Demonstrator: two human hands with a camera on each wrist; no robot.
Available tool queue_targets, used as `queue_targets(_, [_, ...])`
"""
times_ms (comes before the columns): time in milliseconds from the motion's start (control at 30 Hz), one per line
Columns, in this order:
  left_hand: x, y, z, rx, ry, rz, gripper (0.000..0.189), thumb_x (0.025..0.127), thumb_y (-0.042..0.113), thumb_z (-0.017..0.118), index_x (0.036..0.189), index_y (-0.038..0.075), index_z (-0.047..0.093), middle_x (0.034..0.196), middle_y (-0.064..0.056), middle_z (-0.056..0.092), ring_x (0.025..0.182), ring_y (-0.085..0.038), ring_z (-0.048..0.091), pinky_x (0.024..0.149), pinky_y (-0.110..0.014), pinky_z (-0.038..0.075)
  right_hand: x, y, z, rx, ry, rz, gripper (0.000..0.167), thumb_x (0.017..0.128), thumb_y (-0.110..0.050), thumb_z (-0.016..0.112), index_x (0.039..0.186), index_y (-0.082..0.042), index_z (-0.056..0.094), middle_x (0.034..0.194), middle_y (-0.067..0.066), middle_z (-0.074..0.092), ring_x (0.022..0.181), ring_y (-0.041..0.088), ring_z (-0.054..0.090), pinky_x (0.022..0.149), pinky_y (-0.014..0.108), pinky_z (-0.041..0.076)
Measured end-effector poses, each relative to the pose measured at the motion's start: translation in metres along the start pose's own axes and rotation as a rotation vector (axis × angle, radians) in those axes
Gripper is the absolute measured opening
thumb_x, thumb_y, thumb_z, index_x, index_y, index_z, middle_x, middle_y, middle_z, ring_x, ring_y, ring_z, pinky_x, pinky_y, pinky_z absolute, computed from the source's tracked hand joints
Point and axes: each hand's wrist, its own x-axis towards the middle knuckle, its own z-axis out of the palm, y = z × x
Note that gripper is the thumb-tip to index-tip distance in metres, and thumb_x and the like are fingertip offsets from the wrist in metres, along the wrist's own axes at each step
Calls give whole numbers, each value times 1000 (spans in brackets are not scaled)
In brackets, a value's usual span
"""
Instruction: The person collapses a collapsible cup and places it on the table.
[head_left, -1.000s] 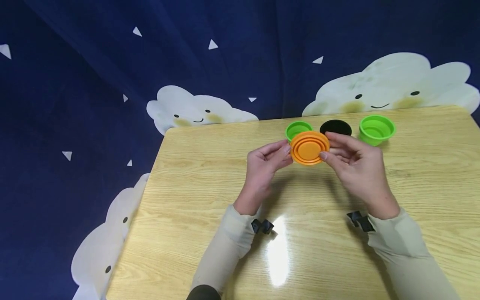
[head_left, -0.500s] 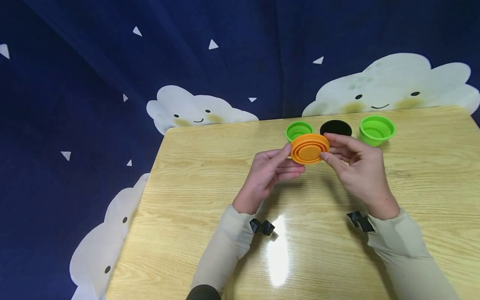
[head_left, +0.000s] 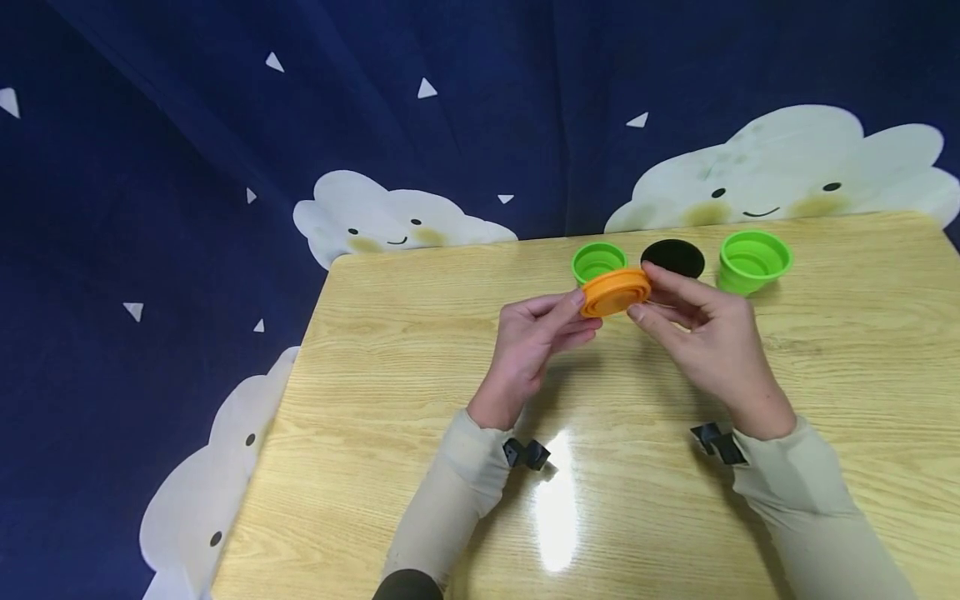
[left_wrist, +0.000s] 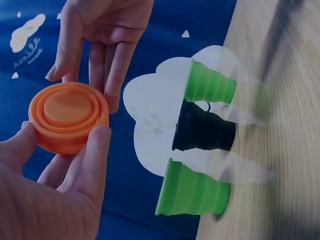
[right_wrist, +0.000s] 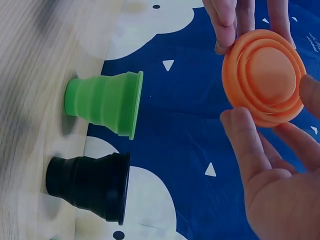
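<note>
An orange collapsible cup (head_left: 615, 292), folded into a flat ringed disc, is held above the table between both hands. My left hand (head_left: 528, 342) pinches its left edge, thumb on the near side and fingers reaching underneath. On the opposite edge, my right hand (head_left: 712, 333) grips the rim between thumb and fingers. Both wrist views show the stepped rings of the orange cup (left_wrist: 68, 112) around a round raised centre. Behind the hands stand a green cup (head_left: 598, 257), a black cup (head_left: 672, 257) and another green cup (head_left: 753, 262), all expanded upright.
The three standing cups form a row along the back of the wooden table (head_left: 390, 358). A dark blue curtain (head_left: 465, 125) with white clouds and triangles hangs behind and to the left. Light glares off the table's near part.
The orange cup has tilted, so its ringed face shows narrower from the head. My left fingers have spread out beneath it, and my right hand has shifted slightly left.
</note>
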Motion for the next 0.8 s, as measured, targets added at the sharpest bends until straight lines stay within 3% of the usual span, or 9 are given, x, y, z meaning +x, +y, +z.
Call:
queue_targets(300, [-1, 1, 1, 5, 61, 130, 25, 87, -5, 75, 110, -14, 71, 96, -23, 74, 83, -26, 74, 80, -44, 60, 2, -1, 4, 5, -10, 39, 52, 86, 1, 78, 136, -4, 62, 128, 19, 65, 102, 11, 70, 83, 21, 56])
queue_targets(567, [-4, 1, -1, 141, 87, 257, 31, 80, -6, 81, 110, -8, 73, 103, -15, 75, 91, -27, 74, 83, -40, 60, 4, 0, 4, -24, -16, 1, 51, 84, 3, 80, 132, 1, 63, 128, 18, 65, 105, 8, 66, 90, 21, 54])
queue_targets(800, [-7, 2, -3, 205, 84, 334, 35, 76, -9, 83, 110, -3, 75, 107, -12, 75, 96, -29, 72, 81, -40, 60, 4, -3, 6, -37, -36, 65, 56, 79, -3, 86, 131, -1, 65, 128, 15, 65, 103, 7, 66, 89, 16, 52])
